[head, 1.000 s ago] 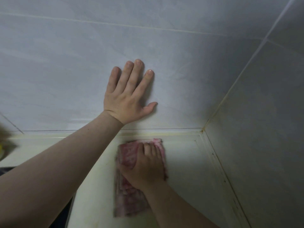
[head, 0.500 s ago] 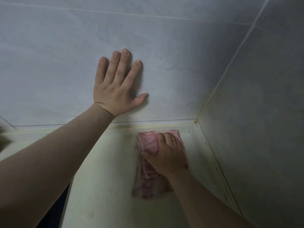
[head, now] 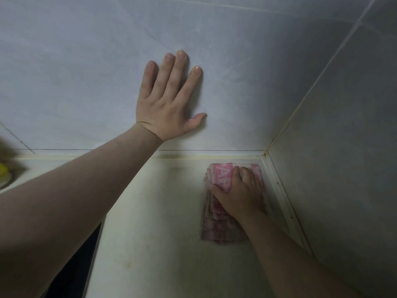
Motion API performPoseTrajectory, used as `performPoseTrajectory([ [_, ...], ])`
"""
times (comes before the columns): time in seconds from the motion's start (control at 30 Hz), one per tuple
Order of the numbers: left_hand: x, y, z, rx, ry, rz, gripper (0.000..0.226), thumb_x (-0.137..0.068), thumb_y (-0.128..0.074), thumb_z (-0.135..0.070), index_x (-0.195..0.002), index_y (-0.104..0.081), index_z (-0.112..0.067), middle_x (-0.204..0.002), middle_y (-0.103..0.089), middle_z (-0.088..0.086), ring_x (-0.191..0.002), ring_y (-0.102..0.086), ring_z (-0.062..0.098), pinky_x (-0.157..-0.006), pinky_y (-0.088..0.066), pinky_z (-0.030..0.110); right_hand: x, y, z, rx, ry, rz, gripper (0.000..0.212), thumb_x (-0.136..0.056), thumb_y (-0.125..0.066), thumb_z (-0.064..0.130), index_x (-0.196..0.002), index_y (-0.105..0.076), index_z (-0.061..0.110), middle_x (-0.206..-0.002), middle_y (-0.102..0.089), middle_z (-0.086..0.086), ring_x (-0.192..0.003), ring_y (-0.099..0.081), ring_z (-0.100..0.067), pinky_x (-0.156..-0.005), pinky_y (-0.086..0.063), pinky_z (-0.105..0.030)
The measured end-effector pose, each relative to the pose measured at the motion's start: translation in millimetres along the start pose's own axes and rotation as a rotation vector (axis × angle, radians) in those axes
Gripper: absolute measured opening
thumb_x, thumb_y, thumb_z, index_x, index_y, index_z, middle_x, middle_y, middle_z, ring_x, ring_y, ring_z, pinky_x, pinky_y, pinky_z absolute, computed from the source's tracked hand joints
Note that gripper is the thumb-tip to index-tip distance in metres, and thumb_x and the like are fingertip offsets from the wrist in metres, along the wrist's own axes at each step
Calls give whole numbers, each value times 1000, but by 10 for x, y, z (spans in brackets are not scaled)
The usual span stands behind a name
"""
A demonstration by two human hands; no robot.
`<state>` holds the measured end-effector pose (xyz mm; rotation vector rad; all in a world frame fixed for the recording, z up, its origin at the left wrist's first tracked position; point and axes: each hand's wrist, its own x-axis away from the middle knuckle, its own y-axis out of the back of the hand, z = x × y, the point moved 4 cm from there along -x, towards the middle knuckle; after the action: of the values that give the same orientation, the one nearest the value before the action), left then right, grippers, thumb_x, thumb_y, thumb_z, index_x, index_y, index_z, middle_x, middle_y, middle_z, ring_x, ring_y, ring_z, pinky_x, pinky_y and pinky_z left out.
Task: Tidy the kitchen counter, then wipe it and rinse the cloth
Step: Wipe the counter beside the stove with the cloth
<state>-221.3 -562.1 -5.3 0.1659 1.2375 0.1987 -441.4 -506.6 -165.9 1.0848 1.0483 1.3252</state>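
Pale grey tiled wall (head: pixel 86 72) rises behind a cream stone counter (head: pixel 150 211). The left hand (head: pixel 165 104) lies flat against the wall, fingers straight and spread. A folded pink patterned cloth (head: pixel 221 175) sits in the counter's far right corner, pressed under the flat right hand (head: pixel 240 196)

Our left hand (head: pixel 169 104) is raised palm-flat with fingers straight and slightly spread, arm extended, while our right hand (head: pixel 240 194) lies palm-down, fingers forward.

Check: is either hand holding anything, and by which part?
Nothing gripped: right hand presses down on the pink cloth, far half; left hand flat on the wall.
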Motion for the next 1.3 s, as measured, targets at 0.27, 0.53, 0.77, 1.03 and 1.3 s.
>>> performPoseTrajectory([
  [0.27, -9, -18, -8, -4, -1, 32, 87, -76, -54, -69, -140, -49, -10, -138, -50, 26, -132, -35, 37, -118, -7, 45, 306, -164, 860, -76, 139, -99, 105, -69, -41, 82, -142, -42, 7, -144, -44, -17, -136, -36, -33, -119, -20, -44],
  [0.53, -13, -7, 10, -10, -5, 52, 86, -78, -54, -69, -140, -49, -10, -138, -51, 27, -132, -34, 37, -119, -5, 44, 443, -241, 842, -89, 261, 0, 111, -74, -30, 86, -156, -14, 13, -164, -11, -10, -151, -4, -23, -123, 5, -38],
  [0.77, -12, -7, 18, -3, -8, 48, 86, -77, -54, -69, -141, -49, -11, -138, -51, 25, -132, -34, 36, -119, -5, 43, 557, -101, 181, 4, 149, 1, 110, -72, -23, 87, -156, -13, 16, -164, -12, -7, -151, -6, -22, -122, 2, -36],
  [1.03, -6, 12, 25, 21, -16, 73, 85, -79, -54, -68, -140, -49, -10, -138, -50, 26, -132, -33, 35, -119, -2, 42, 698, -15, -349, 29, 48, 82, 110, -70, -13, 85, -157, 1, 19, -166, 2, -2, -152, 5, -18, -118, 7, -32],
  [1.3, -59, 163, 64, 147, 1, 215, 81, -81, -54, -61, -144, -42, -11, -144, -43, 26, -137, -30, 37, -118, -2, 42, 888, -69, -97, 62, 60, 70, 110, -71, -14, 85, -157, -4, 18, -166, -3, -3, -152, 2, -19, -123, 3, -36],
])
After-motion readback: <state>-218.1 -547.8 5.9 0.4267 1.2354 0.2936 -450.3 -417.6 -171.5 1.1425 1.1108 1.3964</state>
